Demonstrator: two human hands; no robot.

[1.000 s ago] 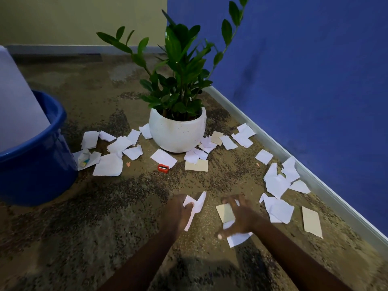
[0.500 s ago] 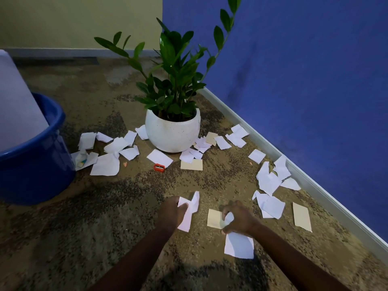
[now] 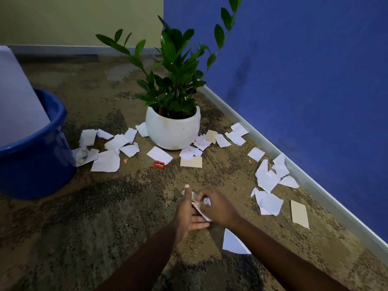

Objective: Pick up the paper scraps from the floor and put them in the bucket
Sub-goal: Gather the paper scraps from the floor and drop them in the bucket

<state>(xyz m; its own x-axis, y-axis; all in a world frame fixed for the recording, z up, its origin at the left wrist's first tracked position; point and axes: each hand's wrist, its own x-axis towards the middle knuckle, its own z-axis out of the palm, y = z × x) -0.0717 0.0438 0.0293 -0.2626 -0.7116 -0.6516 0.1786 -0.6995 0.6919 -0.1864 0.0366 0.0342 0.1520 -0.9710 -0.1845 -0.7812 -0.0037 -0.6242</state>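
Observation:
My left hand and my right hand meet low in the middle, just above the carpet. Between them is a small stack of paper scraps; the right hand pinches it against the left palm. One white scrap lies on the floor under my right forearm. Several more scraps lie along the blue wall and around the plant pot. The blue bucket stands at the far left with a large white sheet sticking out of it.
A white pot with a green plant stands mid-floor by the wall. A small red sharpener lies in front of it. The blue wall's skirting runs diagonally on the right. The floor is mottled brown carpet.
My right hand lifted the tan and white scraps off the floor and brought them to my left hand. One white scrap stayed on the carpet below.

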